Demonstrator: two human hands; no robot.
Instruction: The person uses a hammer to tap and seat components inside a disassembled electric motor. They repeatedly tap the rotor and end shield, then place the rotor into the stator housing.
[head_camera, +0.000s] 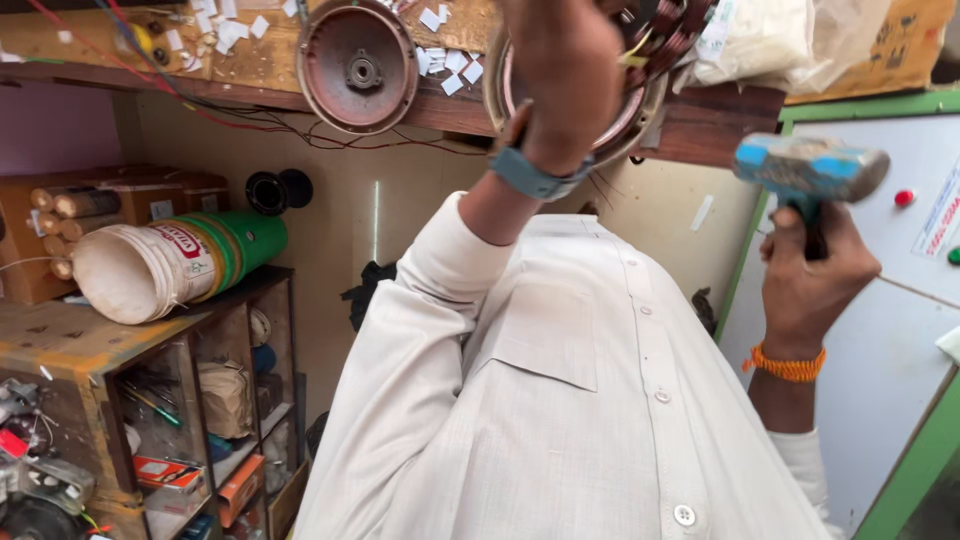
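At the top centre of the frame, the left hand grips a round motor stator with fingers curled around it. At the right, the right hand is closed tight around the handle of a blue-headed hammer.

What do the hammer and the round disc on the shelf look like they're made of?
Hammer: likely a metal head, painted blue and chipped, bare grey at its face; the handle is hidden in the right hand. Disc: seemingly metal, dull reddish-brown, perhaps rusty.
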